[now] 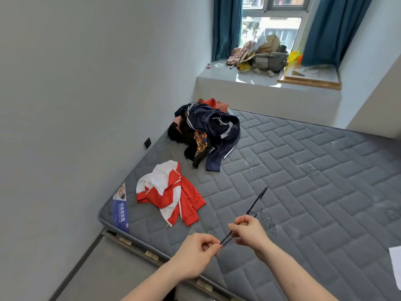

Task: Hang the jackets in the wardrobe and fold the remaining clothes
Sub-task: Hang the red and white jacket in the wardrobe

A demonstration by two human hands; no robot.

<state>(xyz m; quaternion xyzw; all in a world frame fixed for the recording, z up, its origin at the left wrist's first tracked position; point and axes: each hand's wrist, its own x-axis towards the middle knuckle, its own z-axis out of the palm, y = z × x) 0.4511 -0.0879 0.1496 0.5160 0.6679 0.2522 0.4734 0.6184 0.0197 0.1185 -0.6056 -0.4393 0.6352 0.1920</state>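
A thin dark hanger [252, 208] is held edge-on over the near part of the grey mattress [303, 181]. My left hand [198, 249] pinches its near end and my right hand [249, 232] grips its middle. A red and white jacket [171, 193] lies crumpled on the mattress to the left of my hands. Farther back sits a pile of dark clothes [206, 133], with a navy white-striped jacket on top and orange and red pieces behind. No wardrobe is in view.
A white wall runs along the left of the bed. Behind it a raised window ledge [267, 83] carries bags and clutter [260, 55], between blue curtains [225, 27]. A white sheet edge [396, 266] shows at the far right.
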